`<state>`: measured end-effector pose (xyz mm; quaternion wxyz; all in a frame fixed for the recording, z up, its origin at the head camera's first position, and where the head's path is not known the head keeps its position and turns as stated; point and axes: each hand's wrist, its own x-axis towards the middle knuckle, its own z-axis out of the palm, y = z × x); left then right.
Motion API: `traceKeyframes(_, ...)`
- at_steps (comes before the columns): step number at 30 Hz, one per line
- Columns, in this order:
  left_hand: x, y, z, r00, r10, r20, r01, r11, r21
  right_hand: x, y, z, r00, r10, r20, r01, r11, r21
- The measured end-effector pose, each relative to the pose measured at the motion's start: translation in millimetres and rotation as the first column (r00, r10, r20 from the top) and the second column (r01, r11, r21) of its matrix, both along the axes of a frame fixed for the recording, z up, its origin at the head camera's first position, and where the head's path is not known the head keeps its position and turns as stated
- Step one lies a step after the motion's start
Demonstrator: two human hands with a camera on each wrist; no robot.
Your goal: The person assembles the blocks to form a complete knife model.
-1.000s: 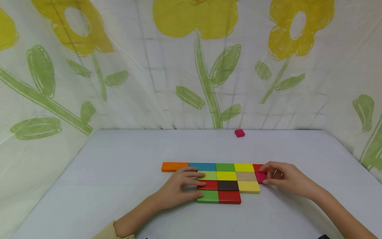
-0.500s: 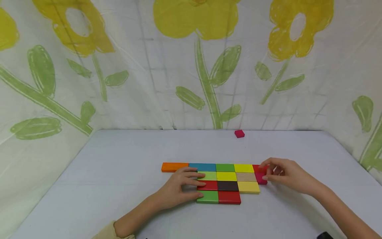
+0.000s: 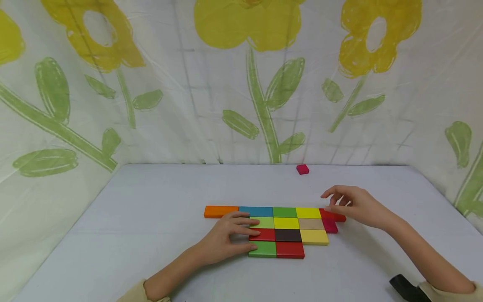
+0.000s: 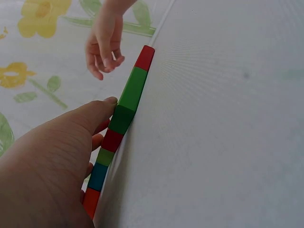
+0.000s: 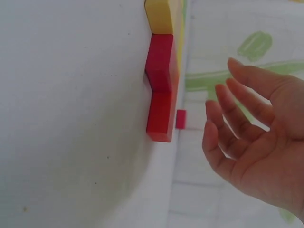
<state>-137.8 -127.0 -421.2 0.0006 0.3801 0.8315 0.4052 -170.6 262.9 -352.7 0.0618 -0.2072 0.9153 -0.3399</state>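
Observation:
Flat coloured blocks lie edge to edge in stepped rows on the table. My left hand rests at their left side, its fingertips touching the light green block, the red block and the green block. Over the right end hovers my right hand, fingers loosely bent and holding nothing. Below it are a red block, partly covered by the hand in the head view, and a crimson block. In the right wrist view this hand is apart from the blocks.
A single crimson block lies near the far edge of the white table. An orange block and a blue block form the left part of the back row. Behind hangs a flower-printed curtain.
My right hand has let go of the blocks at the right end, rising and moving back away from them. My left hand stays in place on the left side.

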Motion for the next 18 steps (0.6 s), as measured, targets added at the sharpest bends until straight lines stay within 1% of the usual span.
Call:
traceKeyframes(6,-0.1,-0.3,-0.6,1.000,0.000,0.001,0.000,1.000,0.002,-14.7,-6.5,5.8,1.000,-0.010,-0.021,0.010,1.000,0.021)
traceKeyframes(18,-0.9,-0.3,-1.6,1.000,-0.008,-0.005,0.008,1.000,0.010,-40.9,-17.7,12.1,0.997,-0.064,-0.044,0.065,0.998,0.014)
